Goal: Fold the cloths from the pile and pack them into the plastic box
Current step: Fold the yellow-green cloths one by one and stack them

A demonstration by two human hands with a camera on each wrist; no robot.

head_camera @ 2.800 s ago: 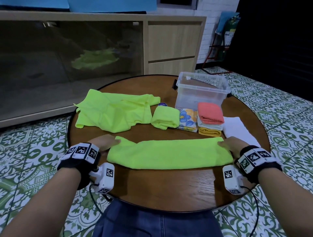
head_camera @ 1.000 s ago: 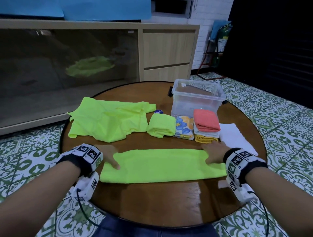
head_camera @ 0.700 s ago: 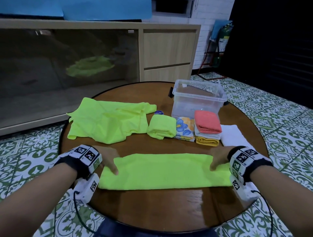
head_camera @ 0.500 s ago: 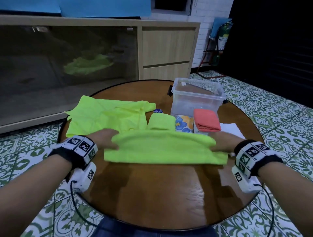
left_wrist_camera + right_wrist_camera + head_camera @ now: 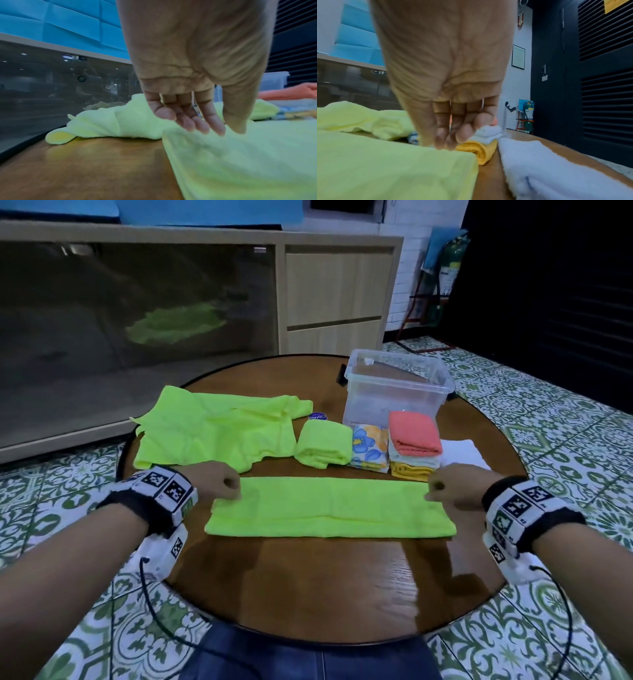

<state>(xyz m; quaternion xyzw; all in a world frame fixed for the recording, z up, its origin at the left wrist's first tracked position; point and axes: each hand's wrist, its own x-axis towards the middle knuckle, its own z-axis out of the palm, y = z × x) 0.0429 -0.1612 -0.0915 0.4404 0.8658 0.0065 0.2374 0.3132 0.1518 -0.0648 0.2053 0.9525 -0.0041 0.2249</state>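
Left hand (image 5: 219, 484), fingers (image 5: 202, 125) drawn together, pinching far left corner of green cloth strip (image 5: 329, 508) on counter (image 5: 325, 583). Strip lying flat before folded stack (image 5: 414, 446) and plastic box (image 5: 397, 386). Right hand (image 5: 455, 486) pinching far right corner likewise. Best practice: edges aligned, corners released together, then smoothed outward before the crosswise fold.

A long neon-green cloth (image 5: 330, 506) lies folded into a narrow flat strip across the near side of the counter. Behind it to the left sprawls a rumpled green pile (image 5: 219, 431). A folded green cloth (image 5: 324, 447), a floral one (image 5: 369, 447) and a coral-topped stack (image 5: 414, 441) sit in a row before the clear plastic box (image 5: 397, 386), which stands upright and open.
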